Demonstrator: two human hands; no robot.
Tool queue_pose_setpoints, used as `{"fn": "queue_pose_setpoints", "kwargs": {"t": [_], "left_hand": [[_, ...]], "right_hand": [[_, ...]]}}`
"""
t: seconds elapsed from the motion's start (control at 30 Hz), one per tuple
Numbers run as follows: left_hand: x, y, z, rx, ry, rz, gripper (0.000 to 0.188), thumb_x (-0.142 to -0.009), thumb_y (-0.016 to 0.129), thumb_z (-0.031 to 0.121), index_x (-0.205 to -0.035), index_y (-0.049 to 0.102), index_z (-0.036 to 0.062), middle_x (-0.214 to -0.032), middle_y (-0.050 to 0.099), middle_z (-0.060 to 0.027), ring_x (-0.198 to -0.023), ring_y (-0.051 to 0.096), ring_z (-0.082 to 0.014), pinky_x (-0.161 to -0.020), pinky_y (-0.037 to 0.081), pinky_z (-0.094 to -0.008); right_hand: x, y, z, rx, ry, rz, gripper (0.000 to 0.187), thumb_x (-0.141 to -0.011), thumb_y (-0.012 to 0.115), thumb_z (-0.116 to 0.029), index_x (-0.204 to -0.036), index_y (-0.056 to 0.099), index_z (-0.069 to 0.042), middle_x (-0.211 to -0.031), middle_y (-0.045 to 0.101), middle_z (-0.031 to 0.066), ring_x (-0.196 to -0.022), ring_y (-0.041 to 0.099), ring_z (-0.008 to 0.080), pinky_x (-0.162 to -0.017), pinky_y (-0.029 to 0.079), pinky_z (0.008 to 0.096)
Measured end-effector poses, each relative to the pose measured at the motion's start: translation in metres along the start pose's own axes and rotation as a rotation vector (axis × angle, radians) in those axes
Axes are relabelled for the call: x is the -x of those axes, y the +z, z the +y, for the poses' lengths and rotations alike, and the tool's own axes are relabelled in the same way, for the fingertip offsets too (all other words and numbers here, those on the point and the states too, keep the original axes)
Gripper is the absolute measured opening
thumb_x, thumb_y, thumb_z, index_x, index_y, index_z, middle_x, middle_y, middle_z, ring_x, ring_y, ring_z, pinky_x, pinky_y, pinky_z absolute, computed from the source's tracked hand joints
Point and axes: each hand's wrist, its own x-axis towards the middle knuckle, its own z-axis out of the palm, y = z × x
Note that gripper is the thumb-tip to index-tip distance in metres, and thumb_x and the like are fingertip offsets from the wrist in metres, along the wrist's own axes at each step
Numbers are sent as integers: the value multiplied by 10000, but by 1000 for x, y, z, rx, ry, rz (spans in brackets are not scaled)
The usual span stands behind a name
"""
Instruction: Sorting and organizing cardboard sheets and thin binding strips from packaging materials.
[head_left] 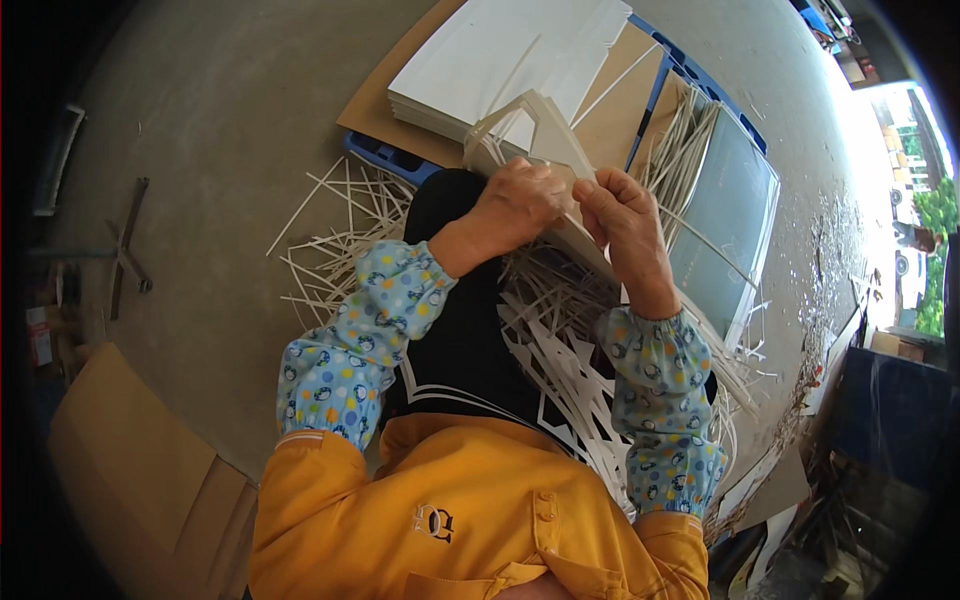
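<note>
In front of my lap, a bundle of off-white die-cut sheets (558, 140) with an angular opening stands tilted on edge. My right hand (630, 225) is closed round its right edge, thumb bent against it. My left hand (522, 203) is curled into a fist at the bundle's near side, beside the opening. Whatever its fingers pinch is hidden from view. Just beyond the hands lies a thick stack of white sheets (510, 60), on brown cardboard (385, 105) over a blue pallet (393, 155).
Thin white offcut strips (345, 215) litter the floor at left, and more scraps (560, 350) heap beside my right leg. Bundled strips (683, 150) and a pile with a grey-blue top (725, 190) occupy the pallet's right side. A large cardboard sheet (130, 450) lies at lower left.
</note>
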Motion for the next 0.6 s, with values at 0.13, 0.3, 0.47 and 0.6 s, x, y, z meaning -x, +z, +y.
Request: {"fn": "queue_pose_setpoints", "kwargs": {"t": [0.13, 0.3, 0.47, 0.6], "left_hand": [[2, -3, -1, 13, 46, 113, 176, -631, 669, 188, -633, 503, 128, -643, 491, 3, -712, 523, -175, -627, 379, -325], [5, 2, -5, 31, 71, 139, 186, -636, 672, 184, -627, 495, 129, -640, 479, 3, -689, 517, -180, -605, 368, -320], [3, -4, -1, 2, 53, 82, 178, -649, 667, 172, -629, 497, 125, -652, 485, -3, -691, 522, -194, -602, 369, -324], [6, 5, -10, -48, 163, 103, 159, -727, 597, 219, -673, 481, 124, -652, 418, -11, -651, 446, -168, -610, 343, -297]], "right_hand": [[18, 3, -8, -34, 62, 68, 193, -842, 584, -210, -747, 557, -45, -544, 453, -36, -442, 348, 26, -400, 251, 170], [34, 12, -43, -151, 93, 115, 215, -843, 588, -225, -747, 566, -33, -537, 450, -40, -449, 355, 17, -407, 259, 164], [29, -28, -32, 444, -167, -27, 322, -751, 680, -255, -870, 557, 18, -617, 498, 3, -523, 444, 87, -468, 347, 233], [48, -64, 7, 962, -325, -63, 360, -655, 718, -237, -892, 552, -22, -746, 546, 105, -674, 523, 265, -603, 398, 361]]}}
